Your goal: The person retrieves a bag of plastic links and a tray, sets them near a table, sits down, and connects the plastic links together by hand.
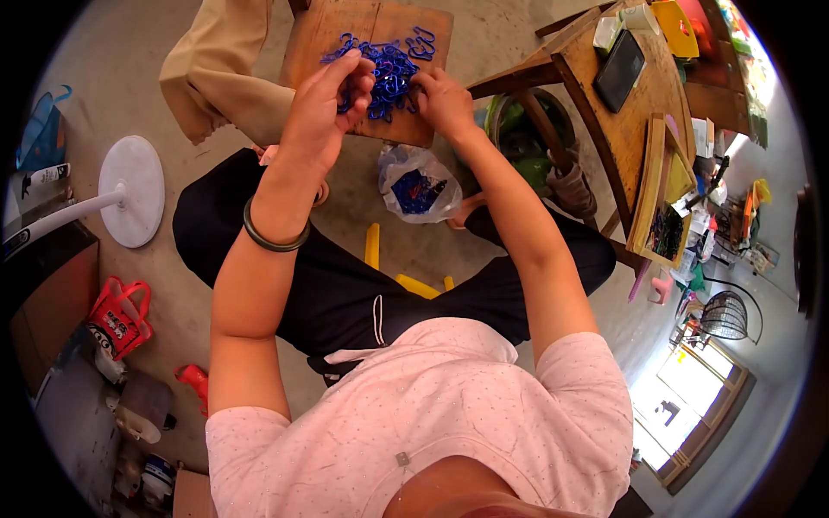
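A pile of blue hook-like pieces [393, 73] lies on a small wooden stool [328, 34]. My left hand [332, 91] is over the pile's left side with its fingers curled; what they hold, if anything, is too small to make out. On the pile's right edge, my right hand [442, 99] has its fingertips pressed together at the blue pieces, and whatever is between them is hidden. Below the stool, a clear plastic bag [440, 203] on the floor contains more blue pieces.
Another person's tan-trousered leg [224, 69] is beside the stool's left. A wooden table [579, 65] with a black phone [619, 71] stands at the right. A white round base [138, 186] and a red bag [121, 319] are at the left.
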